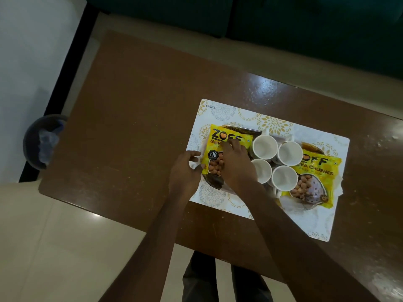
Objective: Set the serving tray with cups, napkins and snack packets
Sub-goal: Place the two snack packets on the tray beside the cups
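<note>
A dark patterned serving tray (214,182) lies on a white and gold placemat (272,122). Several white cups (265,147) stand together in its middle. One yellow snack packet (214,147) lies on the tray's left end, a second yellow packet (314,182) on the right end over white napkins (340,186). My right hand (235,164) rests on top of the left packet, fingers curled over it. My left hand (185,171) is at that packet's lower left corner, fingers apart, thumb touching the edge.
The placemat sits on the right half of a brown wooden table (135,118). A dark bin with a plastic liner (43,140) stands on the floor at the left. A dark green sofa (283,22) runs along the far side.
</note>
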